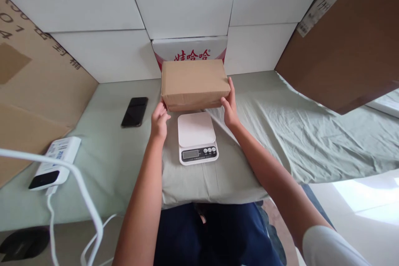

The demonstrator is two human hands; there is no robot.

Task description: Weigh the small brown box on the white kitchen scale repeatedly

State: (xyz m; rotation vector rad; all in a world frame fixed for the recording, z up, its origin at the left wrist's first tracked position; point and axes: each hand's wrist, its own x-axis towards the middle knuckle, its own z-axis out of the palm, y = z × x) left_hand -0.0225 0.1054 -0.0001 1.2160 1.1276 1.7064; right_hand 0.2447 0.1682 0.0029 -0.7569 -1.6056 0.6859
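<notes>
A closed brown cardboard box (195,81) is held between my two hands, just beyond a white kitchen scale (196,129). My left hand (160,118) grips the box's near left corner, its fingers partly hidden under it. On the opposite end, my right hand (230,106) clasps the right side, thumb on the front face. The scale lies flat on the green cloth with nothing on its plate; its small display and round buttons face me. Whether the box touches the cloth behind the scale, I cannot tell.
Left of the scale lies a black phone (134,112). A white power bank (57,162) with a white cable (51,212) sits farther left. Large cardboard boxes (34,91) flank both sides. Behind stands a white carton with red lettering (190,48), against white panels (183,0).
</notes>
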